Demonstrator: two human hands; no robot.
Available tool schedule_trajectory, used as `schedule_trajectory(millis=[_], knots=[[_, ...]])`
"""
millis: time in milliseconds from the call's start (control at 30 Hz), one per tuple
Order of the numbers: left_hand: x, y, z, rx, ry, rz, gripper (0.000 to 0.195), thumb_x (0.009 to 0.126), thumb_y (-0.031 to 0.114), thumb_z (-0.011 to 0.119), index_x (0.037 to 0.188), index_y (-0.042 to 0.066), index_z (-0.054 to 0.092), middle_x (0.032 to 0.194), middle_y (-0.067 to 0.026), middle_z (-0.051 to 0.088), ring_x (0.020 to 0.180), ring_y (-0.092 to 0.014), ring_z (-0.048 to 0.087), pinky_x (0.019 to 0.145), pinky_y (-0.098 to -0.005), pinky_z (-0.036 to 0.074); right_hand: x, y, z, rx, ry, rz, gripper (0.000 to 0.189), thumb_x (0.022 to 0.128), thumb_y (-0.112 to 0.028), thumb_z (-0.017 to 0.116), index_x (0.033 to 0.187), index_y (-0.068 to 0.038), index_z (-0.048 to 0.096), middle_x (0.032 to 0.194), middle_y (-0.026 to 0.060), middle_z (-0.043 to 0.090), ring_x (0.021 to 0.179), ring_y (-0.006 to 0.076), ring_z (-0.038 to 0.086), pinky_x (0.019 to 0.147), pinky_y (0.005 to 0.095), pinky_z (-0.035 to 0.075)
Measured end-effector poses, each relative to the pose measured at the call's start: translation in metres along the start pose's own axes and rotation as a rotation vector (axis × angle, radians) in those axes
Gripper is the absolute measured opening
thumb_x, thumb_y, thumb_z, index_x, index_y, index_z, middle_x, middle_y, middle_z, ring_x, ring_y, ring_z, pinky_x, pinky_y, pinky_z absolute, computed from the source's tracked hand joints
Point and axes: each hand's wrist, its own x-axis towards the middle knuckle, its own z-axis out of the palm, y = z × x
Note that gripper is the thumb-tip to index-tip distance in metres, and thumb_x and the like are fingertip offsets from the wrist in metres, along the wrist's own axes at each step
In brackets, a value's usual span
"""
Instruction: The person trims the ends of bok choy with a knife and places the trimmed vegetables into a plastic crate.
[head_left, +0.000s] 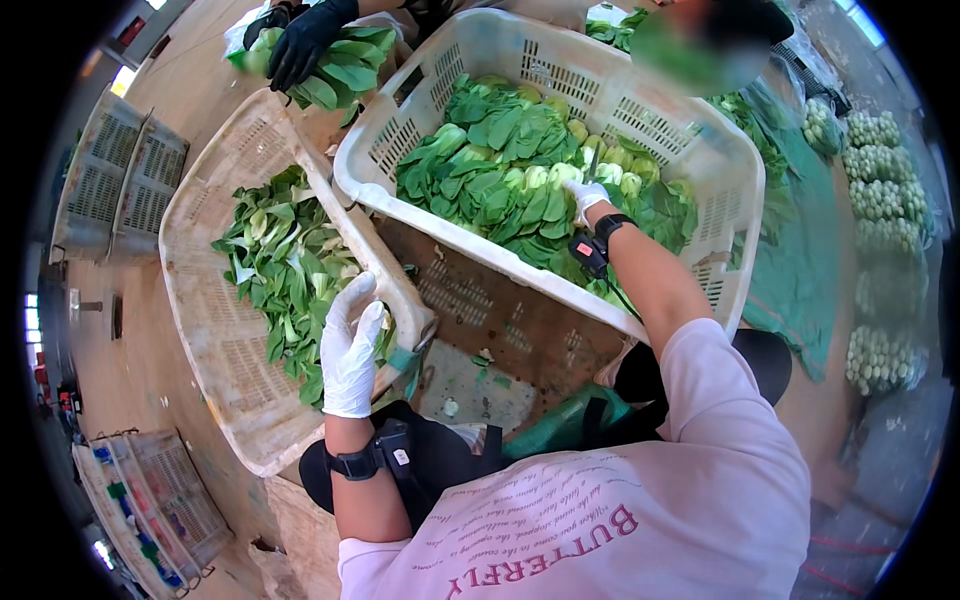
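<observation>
Two plastic crates stand before me. The right crate (480, 244) holds rows of bok choy (525, 210), pale stem ends beside green leaves. My right hand (586, 198), in a white glove, reaches into it, gripping a knife (595, 159) whose narrow blade points away from me among the stems. Part of that hand's grip is hidden from above. My left hand (349, 360), also gloved, is raised at the near rim of the left crate (206, 360), thumb and fingers apart with nothing visible between them. Loose trimmed leaves (289, 277) lie heaped in that crate.
Across from me, a person's black-gloved hands (304, 45) hold bok choy (352, 67) above the left crate's far end. More crates (120, 180) stand at left. Stacked bundles of vegetables (881, 360) line the right side, beside a green sheet (799, 262).
</observation>
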Motion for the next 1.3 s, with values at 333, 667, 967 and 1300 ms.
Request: schedule_trajectory(millis=[333, 667, 967, 1300], knots=[[0.003, 0.007, 0.001, 0.08, 0.006, -0.014, 0.039, 0.089, 0.014, 0.06, 0.124, 0.001, 0.052, 0.118, -0.0107, 0.058, 0.109, -0.018, 0.055, 0.093, -0.0298, 0.043, 0.022, 0.022, -0.005, 0.138, -0.083, -0.025, 0.041, 0.075, -0.023, 0.075, 0.102, 0.0, 0.056, 0.082, 0.0115, 0.057, 0.063, 0.0237, 0.053, 0.053, 0.0428, 0.044], [-0.012, 0.017, -0.005, 0.008, 0.139, 0.151, 0.054, 0.081, 0.011, 0.067, 0.13, 0.002, 0.047, 0.126, -0.0111, 0.054, 0.115, -0.02, 0.053, 0.097, -0.0345, 0.04, -0.186, -0.083, -0.024, 0.292, -0.417, -1.079, 0.032, 0.076, -0.004, 0.074, 0.087, -0.009, 0.044, 0.099, 0.0027, 0.057, 0.088, 0.0096, 0.053, 0.078, 0.0269, 0.046], [-0.029, 0.045, -0.012, -0.467, 0.066, 0.124, 0.076, 0.066, 0.012, 0.082, 0.131, 0.002, 0.041, 0.119, -0.0085, 0.055, 0.105, -0.015, 0.056, 0.09, -0.0291, 0.046, -0.378, -0.036, 0.069, -0.234, -0.722, -1.688, 0.031, 0.074, -0.009, 0.074, 0.093, -0.003, 0.05, 0.112, 0.0171, 0.058, 0.095, 0.0263, 0.058, 0.083, 0.0322, 0.045], [-0.024, 0.017, -0.056, 0.039, 0.42, 0.316, 0.061, 0.06, 0.023, 0.085, 0.111, 0.005, 0.056, 0.101, -0.0072, 0.064, 0.089, -0.017, 0.063, 0.079, -0.0286, 0.051, -0.41, -0.047, 0.097, -0.843, -0.317, -2.024, 0.019, 0.069, -0.011, 0.066, 0.086, -0.014, 0.059, 0.065, 0.0045, 0.052, 0.061, 0.0251, 0.057, 0.054, 0.0351, 0.046]])
